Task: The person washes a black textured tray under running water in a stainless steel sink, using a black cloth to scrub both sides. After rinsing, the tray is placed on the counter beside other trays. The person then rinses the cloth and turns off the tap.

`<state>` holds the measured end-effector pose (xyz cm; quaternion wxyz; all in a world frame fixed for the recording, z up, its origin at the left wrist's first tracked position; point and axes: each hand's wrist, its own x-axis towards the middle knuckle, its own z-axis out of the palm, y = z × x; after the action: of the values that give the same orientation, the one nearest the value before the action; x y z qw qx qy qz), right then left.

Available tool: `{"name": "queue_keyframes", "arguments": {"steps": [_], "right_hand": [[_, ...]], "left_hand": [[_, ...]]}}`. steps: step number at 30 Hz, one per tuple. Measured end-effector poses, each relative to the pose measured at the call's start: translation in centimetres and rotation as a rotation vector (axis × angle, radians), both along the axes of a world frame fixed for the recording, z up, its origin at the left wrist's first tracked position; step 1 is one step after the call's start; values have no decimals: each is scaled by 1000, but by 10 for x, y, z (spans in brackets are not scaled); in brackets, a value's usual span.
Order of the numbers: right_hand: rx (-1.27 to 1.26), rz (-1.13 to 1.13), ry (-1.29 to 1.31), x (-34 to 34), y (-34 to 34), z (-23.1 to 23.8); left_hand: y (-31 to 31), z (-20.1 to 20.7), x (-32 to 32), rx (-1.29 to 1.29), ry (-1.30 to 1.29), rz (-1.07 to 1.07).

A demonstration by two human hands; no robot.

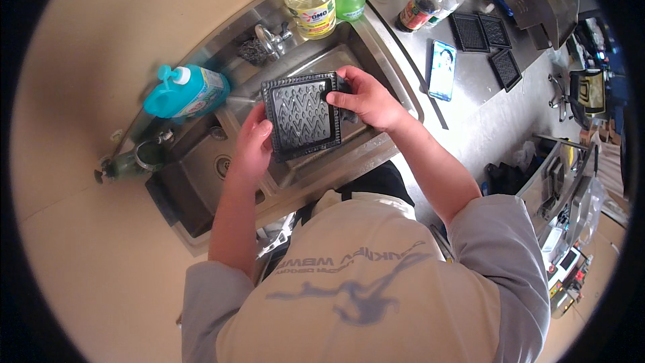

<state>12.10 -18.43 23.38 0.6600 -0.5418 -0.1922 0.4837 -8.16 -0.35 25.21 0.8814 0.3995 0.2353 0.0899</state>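
Over the double-basin steel sink (396,128), a black square tray (302,115) with a ribbed rim and a raised zigzag pattern is held between both hands. My left hand (252,140) grips its left edge, thumb on the front. At the right edge, my right hand (368,99) pinches the tray with its thumb over the patterned face. Something dark and bumpy shows under the right fingers, and I cannot make out what it is. The fingers behind the tray are hidden.
Behind the sink stand a faucet (270,42), a dark scouring pad (252,51), a yellow soap bottle (316,10), a green pump bottle (349,1) and a teal jug (191,91). On the right counter lie a phone (441,70) and several black trays (470,32).
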Motion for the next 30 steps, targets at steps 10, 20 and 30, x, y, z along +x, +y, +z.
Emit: {"name": "queue_keyframes", "arguments": {"steps": [10,20,30], "right_hand": [[-89,-176,22,17,10,10],[-31,-227,157,10,-4,-1],[-44,-241,156,8,-6,-12]], "left_hand": [[-1,21,14,21,128,120],[-7,36,5,100,52,167],[-9,43,12,4,-22,300]]}}
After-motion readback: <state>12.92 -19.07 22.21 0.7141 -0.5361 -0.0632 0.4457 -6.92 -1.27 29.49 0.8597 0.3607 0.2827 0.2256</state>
